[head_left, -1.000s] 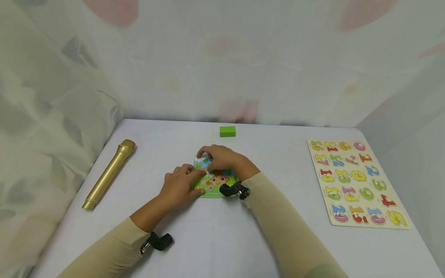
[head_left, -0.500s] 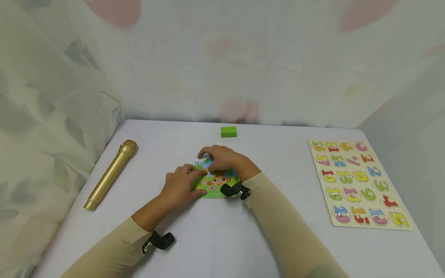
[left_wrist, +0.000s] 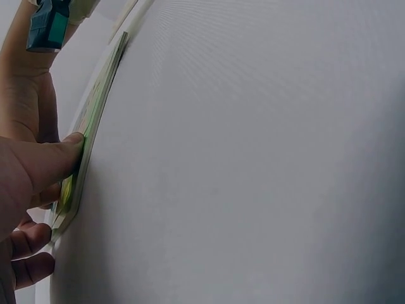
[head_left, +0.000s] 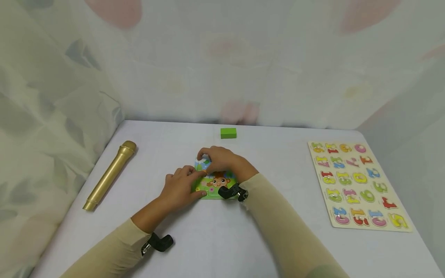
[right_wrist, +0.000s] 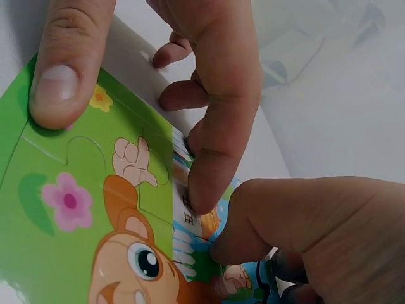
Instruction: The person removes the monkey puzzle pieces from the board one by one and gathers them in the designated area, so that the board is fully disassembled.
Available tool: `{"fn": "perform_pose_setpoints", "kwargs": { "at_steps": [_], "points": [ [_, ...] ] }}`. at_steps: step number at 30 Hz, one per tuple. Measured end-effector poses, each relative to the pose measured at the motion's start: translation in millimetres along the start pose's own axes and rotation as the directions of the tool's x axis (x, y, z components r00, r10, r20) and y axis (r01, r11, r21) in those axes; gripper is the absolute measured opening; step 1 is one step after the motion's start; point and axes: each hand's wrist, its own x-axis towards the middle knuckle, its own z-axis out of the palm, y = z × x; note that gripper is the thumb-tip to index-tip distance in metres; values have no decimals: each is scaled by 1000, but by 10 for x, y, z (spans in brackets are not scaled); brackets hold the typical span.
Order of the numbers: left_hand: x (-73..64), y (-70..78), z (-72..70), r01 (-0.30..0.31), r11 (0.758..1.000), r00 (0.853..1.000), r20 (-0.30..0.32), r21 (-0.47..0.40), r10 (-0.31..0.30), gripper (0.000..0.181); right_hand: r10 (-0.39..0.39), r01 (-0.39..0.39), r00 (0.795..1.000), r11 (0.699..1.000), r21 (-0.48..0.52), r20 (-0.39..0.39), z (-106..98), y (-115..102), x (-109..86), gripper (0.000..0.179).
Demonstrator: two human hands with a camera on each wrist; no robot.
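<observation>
A small jigsaw puzzle (head_left: 208, 188) with a cartoon monkey on green lies at the table's middle. My left hand (head_left: 179, 187) rests at its left side. In the right wrist view, the left thumb (right_wrist: 60, 95) presses the green face and the left index finger (right_wrist: 212, 180) touches the picture farther up. My right hand (head_left: 222, 159) arches over the puzzle's far part with curled fingers. Its thumb (right_wrist: 237, 228) bears on the picture and its index finger bends over the far left corner, pinching there. The right hand covers the upper right of the puzzle.
A gold microphone (head_left: 109, 175) lies at the left. Behind the puzzle sits a green block (head_left: 228, 133) near the table's back edge. A number puzzle board (head_left: 358, 185) with colourful numerals lies at the right. Patterned cloth (head_left: 222, 65) closes off the back and sides.
Both hands keep almost the same place on the puzzle; the right thumb shifts very slightly to the left. The head view moves a little.
</observation>
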Motion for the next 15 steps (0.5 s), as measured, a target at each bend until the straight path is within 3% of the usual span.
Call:
{"fn": "perform_pose_setpoints", "kwargs": {
  "at_steps": [15],
  "points": [
    [2, -4, 20, 9, 1000, 1000, 2, 3, -9, 66, 46, -46, 999, 998, -42, 1, -12, -108, -23, 51]
  ]
}}
